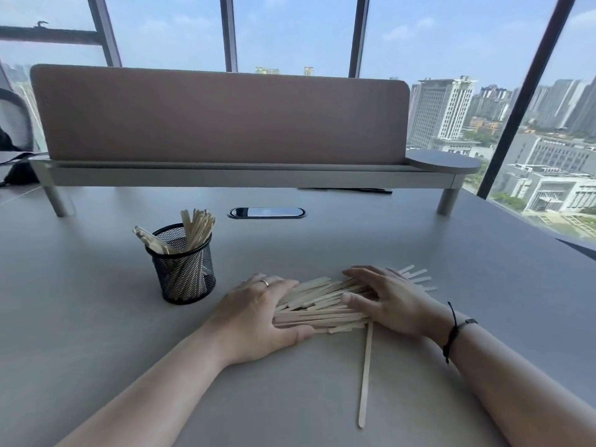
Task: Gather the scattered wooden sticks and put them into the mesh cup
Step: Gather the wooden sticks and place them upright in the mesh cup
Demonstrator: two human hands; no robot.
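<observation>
A: Dozens of wooden sticks (pixel 325 300) lie loose on the surface (pixel 96 317), raked into one rough heap between the two hands. One lone stick (pixel 365 375) lies apart, pointing back toward the person, its far end touching the heap's near edge.

B: And in the mesh cup (pixel 184 264)?

A: Part filled. Two clumps of sticks stand in it, one leaning left over the rim, one leaning right. Cup is upright, left of the heap, near the left hand (pixel 258 312) but not touching it.

B: Grip on either side?

A: Neither has closed. Left hand lies flat, fingers straight, pressing the heap's left end. Right hand (pixel 385 300) is spread over the right end, fingers lightly bent, thumb on the sticks. A few stick tips poke out beyond it.

B: So how far along?

A: Roughly midway, by my reading. Gathering looks nearly done; lifting the bundle and dropping it in the cup remains, then the stray.

B: Surroundings?

A: Desk divider (pixel 219 114) behind, cable port (pixel 266 212), windows over city.
</observation>
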